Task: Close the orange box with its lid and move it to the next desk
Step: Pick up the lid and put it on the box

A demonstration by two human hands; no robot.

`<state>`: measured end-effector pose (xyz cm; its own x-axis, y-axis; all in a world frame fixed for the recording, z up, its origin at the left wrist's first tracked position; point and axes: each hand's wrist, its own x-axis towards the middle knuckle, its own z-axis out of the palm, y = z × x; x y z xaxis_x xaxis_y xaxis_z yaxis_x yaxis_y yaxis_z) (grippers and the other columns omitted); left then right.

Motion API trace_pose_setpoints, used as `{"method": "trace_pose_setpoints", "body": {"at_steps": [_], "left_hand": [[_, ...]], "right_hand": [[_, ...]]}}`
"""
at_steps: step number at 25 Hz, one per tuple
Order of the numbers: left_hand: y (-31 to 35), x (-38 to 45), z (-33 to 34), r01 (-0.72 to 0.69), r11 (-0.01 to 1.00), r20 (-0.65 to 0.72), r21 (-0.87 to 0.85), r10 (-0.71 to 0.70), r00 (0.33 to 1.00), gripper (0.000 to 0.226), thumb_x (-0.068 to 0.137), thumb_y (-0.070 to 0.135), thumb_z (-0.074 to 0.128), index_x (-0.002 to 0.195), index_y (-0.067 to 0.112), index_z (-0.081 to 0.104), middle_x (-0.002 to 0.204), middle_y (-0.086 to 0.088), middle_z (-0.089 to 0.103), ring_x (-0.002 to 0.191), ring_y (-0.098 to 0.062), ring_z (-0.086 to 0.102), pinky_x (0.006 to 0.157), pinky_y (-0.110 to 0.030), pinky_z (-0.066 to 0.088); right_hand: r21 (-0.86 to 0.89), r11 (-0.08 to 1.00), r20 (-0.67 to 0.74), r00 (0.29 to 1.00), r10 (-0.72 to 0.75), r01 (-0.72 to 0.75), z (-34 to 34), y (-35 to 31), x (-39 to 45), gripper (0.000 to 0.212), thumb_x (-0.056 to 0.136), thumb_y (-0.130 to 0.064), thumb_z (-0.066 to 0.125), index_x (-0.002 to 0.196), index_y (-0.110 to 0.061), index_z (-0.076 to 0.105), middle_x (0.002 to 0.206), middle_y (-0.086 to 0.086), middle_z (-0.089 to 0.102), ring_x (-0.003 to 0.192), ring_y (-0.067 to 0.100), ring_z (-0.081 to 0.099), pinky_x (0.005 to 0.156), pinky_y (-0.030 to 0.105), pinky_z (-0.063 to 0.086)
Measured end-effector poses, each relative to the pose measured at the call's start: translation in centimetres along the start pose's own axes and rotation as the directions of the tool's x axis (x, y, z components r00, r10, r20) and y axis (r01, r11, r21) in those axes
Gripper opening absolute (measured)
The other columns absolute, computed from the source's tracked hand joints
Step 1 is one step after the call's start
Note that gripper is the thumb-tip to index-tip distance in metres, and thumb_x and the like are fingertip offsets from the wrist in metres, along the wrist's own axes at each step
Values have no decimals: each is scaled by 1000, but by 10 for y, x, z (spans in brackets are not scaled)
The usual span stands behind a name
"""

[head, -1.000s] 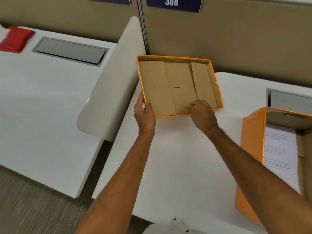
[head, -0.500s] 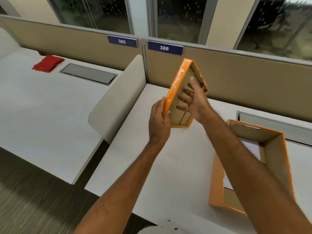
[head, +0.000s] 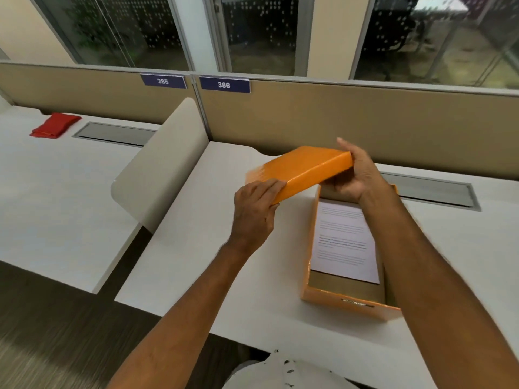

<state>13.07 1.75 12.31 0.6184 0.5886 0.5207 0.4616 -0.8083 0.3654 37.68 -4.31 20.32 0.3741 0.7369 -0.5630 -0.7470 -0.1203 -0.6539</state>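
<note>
The orange lid is in the air, orange top facing up, tilted, over the far left corner of the open orange box. My left hand grips its near left corner. My right hand holds its far right end, just above the box's far end. The box stands on the white desk marked 386, with a printed sheet lying inside. My right forearm hides the box's right wall.
A curved white divider separates this desk from the left desk marked 385, which carries a red cloth and a grey cable hatch. A beige partition runs along the back. Another hatch lies behind the box.
The lid lay open side up on the desk, was lifted on edge, and now is flipped orange side up and carried right over the box. The view has tilted up.
</note>
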Motion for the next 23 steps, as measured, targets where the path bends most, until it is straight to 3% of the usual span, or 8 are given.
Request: {"method": "trace_pose_setpoints", "body": {"at_steps": [3,6,8,10,11,13,16,23], "left_hand": [[19,-19,5,-170,979,28,109,168,985,52,96,24,71,145,17,56,145,-8,62,134,-34,55,110,-58,46],[37,-32,14,-265,954,66,142,258,964,54,93,28,77,143,22,56,147,-9,60,138,-31,46,111,-58,42],[52,-36,19,-218,971,78,95,211,974,55,93,44,72,142,25,57,155,-9,52,145,-31,39,117,-55,34],[68,-35,20,19,996,42,-89,-15,999,58,95,54,63,144,25,56,162,-7,43,151,-30,34,121,-48,28],[78,-31,19,192,955,39,-228,-188,981,57,97,54,60,147,25,53,164,-6,40,152,-28,33,120,-46,30],[93,-17,16,508,686,169,-520,-501,849,56,102,52,54,151,27,46,164,-4,39,150,-26,39,113,-45,41],[104,3,24,726,165,520,-667,-595,613,51,107,48,49,153,27,42,156,-3,52,139,-30,54,104,-51,53],[106,-6,67,816,119,691,-566,-471,548,41,108,52,45,138,29,60,131,-4,73,116,-28,74,100,-55,60]], "right_hand": [[-55,998,-51,998,34,-37,-45,3,-21,76,78,-18,87,142,-11,47,130,22,62,115,43,64,85,62,60],[-8,999,-62,998,33,-34,-86,13,-44,57,87,-9,77,137,-10,50,127,20,64,110,38,66,66,47,65],[38,999,-70,998,3,-1,-114,19,-56,44,90,-12,75,129,-12,54,127,20,65,109,37,67,64,45,65],[75,996,-79,996,-37,43,-139,24,-67,51,91,-19,75,135,-14,51,128,18,66,110,36,67,67,44,66],[79,995,-93,994,-59,66,-150,26,-73,55,91,-22,75,139,-16,50,128,17,66,110,35,67,68,42,66],[66,993,-109,990,-90,98,-169,31,-85,54,93,-27,72,141,-20,50,128,14,67,111,33,67,68,40,66],[72,988,-140,982,-127,138,-197,41,-99,36,96,-29,68,131,-25,59,129,10,68,114,32,66,72,38,65],[-32,978,-151,966,-209,207,-243,90,-111,47,99,-23,59,145,-32,55,132,0,71,112,28,71,80,42,64]]}}
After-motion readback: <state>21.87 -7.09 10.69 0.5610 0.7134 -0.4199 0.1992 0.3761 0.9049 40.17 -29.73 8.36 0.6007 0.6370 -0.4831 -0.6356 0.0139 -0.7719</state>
